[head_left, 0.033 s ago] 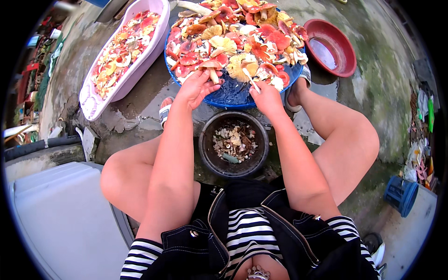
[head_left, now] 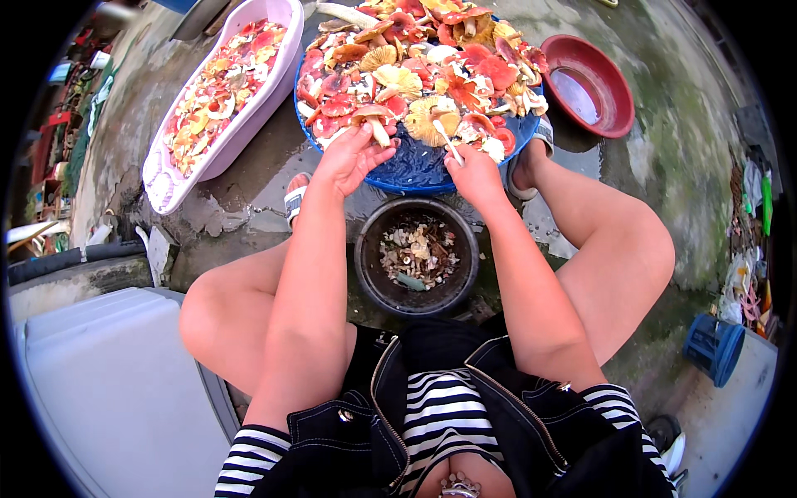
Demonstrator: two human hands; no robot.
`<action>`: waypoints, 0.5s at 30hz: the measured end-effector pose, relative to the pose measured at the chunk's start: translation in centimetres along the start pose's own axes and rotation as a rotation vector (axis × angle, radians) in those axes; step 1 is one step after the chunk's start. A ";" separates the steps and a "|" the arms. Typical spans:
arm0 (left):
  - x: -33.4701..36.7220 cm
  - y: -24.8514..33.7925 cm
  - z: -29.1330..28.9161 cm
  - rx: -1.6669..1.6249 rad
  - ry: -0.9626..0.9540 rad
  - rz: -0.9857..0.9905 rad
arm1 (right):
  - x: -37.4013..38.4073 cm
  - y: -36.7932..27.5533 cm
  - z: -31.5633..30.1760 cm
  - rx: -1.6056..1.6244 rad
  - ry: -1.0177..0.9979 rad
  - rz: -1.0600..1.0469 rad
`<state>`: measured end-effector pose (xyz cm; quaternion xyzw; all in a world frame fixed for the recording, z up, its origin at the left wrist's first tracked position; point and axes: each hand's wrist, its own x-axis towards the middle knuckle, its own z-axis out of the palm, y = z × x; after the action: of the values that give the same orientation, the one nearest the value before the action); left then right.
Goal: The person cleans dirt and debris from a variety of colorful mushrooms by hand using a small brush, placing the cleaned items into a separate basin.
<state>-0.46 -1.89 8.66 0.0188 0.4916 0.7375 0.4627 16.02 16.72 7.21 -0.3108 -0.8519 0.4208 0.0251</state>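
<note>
My left hand (head_left: 355, 159) is closed on a mushroom (head_left: 380, 131) with a reddish-brown cap and a pale stem, held at the near left rim of a wide blue tub (head_left: 390, 176). Red, orange and yellow mushrooms (head_left: 498, 70) are heaped in that tub, with water showing along its near side. In my right hand (head_left: 475, 170) is a slim white tool (head_left: 447, 139), its far end a little wider; I cannot tell its kind. The tool points up and left in front of a large yellow gilled mushroom cap (head_left: 425, 119).
Between my legs stands a dark basin (head_left: 361, 270) with pale scraps in it. A pink oblong tub (head_left: 249, 133) full of mushroom pieces is at the far left. A red basin (head_left: 618, 108) sits right of the blue tub. A grey box (head_left: 116, 373) stands near left.
</note>
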 end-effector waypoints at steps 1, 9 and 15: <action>-0.4 0.0 0.5 -0.086 0.014 0.004 | 0.1 0.1 0.1 0.008 0.001 -0.019; -1.7 -1.8 3.4 -0.286 0.114 -0.004 | -1.4 -3.9 0.8 0.667 -0.097 -0.023; -3.6 -4.1 6.5 -0.227 0.264 0.039 | -2.2 -4.8 2.2 0.307 0.152 -0.222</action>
<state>7.46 0.57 10.52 -0.1208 0.4612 0.7932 0.3789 14.68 11.74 9.83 -0.2387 -0.8025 0.5154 0.1827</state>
